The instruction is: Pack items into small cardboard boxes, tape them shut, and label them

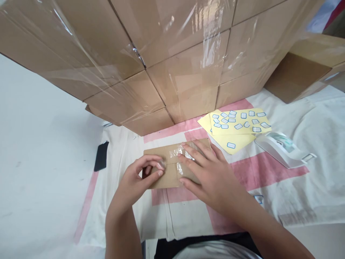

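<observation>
A small flat cardboard box (174, 176) lies on the cloth in front of me, strips of shiny clear tape (179, 168) across the seam on its top. Over its left part, my left hand (142, 176) is curled, with thumb and forefinger close together at a bit of clear tape near the seam. The fingers of my right hand (206, 167) are spread and rest on the right part of the box, some touching the tape. The box's far right corner is partly hidden behind that hand.
Stacked cartons (188, 86) wrapped in clear film rise behind the box. Yellow sheets (229, 138) with small blue-edged labels lie to the right, beside a white tape dispenser (283, 151). A black phone-like object (101, 157) is at left; another carton (296, 77) stands back right.
</observation>
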A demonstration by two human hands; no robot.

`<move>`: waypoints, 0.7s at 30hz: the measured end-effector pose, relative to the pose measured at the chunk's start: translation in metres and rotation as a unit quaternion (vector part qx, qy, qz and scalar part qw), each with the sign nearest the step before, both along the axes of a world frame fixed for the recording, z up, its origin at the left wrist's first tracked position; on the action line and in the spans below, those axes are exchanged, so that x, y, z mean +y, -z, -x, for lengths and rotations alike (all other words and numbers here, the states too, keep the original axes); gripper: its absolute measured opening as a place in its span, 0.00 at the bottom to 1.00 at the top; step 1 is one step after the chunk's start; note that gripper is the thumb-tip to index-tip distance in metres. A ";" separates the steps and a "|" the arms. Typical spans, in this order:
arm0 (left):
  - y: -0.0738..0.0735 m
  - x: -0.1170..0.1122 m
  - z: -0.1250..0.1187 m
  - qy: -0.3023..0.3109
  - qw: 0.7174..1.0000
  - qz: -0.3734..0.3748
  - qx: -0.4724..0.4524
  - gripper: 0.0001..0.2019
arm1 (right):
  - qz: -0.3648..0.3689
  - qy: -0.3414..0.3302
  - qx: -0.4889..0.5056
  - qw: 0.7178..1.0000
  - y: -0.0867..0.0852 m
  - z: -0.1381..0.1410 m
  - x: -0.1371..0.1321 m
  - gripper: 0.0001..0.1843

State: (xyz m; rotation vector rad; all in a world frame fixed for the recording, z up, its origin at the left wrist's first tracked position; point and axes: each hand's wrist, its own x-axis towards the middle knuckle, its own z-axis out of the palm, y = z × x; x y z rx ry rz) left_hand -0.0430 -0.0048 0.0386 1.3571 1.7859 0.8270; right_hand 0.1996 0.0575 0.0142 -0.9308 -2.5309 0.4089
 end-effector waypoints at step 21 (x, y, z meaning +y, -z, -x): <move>-0.001 -0.003 -0.006 0.010 0.998 -0.017 0.057 0.11 | 0.006 0.001 0.003 1.000 -0.003 -0.001 0.000 0.22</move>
